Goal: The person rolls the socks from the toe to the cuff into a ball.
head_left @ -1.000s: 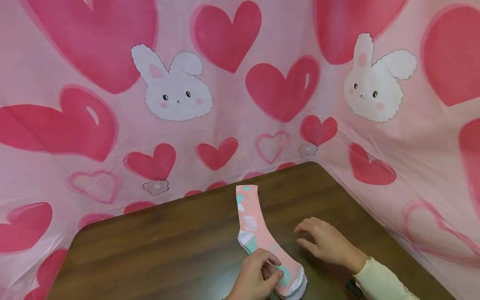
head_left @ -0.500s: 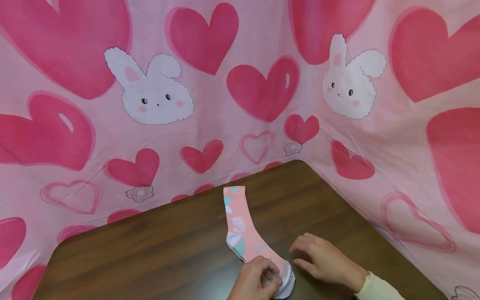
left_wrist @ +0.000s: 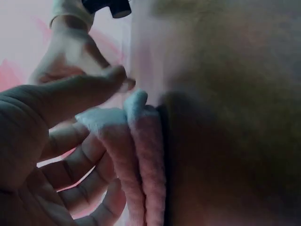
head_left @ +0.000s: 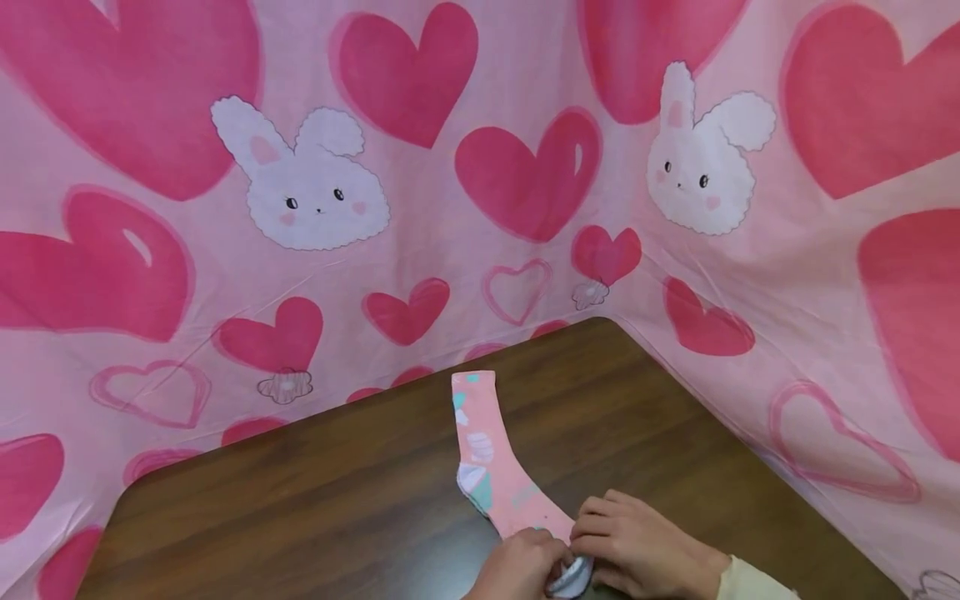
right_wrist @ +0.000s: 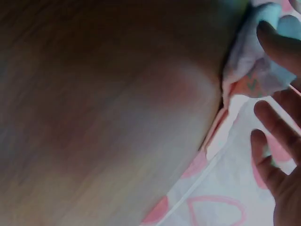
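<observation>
A pink sock with mint patches, white shell shapes and a white heel lies on the dark wooden table, cuff away from me. A second layer shows along its edge; in the left wrist view two pink layers with pale toes lie together. My left hand is at the toe end, its fingers curled by the sock's edge and its thumb above. Beside it, my right hand grips the white toe between thumb and index finger, the other fingers spread loosely. In the head view both hands partly hide the toe.
The brown table has a rounded far corner. Behind it and to the right hangs a pink cloth backdrop with hearts and rabbit faces. A black object shows by the right sleeve.
The right hand has moved left from beside the sock to its toe and now meets the left hand there. The view shifted right at first, then stayed nearly steady.
</observation>
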Available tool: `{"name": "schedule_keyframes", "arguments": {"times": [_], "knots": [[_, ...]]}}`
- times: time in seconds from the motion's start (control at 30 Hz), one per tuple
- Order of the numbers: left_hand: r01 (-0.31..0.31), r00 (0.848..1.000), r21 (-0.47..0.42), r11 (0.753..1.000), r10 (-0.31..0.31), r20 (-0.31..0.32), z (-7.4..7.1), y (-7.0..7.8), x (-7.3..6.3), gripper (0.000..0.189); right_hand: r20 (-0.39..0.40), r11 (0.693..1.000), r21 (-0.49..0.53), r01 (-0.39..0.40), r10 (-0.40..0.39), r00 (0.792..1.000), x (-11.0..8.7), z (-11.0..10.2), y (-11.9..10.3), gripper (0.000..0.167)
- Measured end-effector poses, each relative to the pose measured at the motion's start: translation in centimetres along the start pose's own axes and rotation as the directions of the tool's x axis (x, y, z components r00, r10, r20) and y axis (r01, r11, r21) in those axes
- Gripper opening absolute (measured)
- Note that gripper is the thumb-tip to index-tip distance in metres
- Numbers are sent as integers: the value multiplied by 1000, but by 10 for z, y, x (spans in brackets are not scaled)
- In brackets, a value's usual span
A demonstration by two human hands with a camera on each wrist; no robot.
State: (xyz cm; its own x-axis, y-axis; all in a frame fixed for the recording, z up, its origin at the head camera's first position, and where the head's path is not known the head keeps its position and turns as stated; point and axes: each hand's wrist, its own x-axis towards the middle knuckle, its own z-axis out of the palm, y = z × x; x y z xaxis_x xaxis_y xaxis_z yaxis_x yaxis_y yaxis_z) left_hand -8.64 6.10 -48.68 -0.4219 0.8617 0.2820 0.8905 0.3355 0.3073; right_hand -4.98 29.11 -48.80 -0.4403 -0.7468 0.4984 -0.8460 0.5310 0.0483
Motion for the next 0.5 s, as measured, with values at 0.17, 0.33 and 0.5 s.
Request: {"name": "schedule_keyframes", "arguments": {"times": [0.17,0.33,0.5], "knots": [[-43,996,150,988,54,-68,11,1,-2,13,-13,991,-102,87,-89,996,-1,6,-1,7],[-93,984,261,961,128,-121,20,-1,-4,13,-17,965,-206,160,-166,986,-2,12,-3,34],[-102,986,315,944,138,-96,19,0,-4,13,13,947,-256,195,-198,980,-3,13,-2,34]]}}
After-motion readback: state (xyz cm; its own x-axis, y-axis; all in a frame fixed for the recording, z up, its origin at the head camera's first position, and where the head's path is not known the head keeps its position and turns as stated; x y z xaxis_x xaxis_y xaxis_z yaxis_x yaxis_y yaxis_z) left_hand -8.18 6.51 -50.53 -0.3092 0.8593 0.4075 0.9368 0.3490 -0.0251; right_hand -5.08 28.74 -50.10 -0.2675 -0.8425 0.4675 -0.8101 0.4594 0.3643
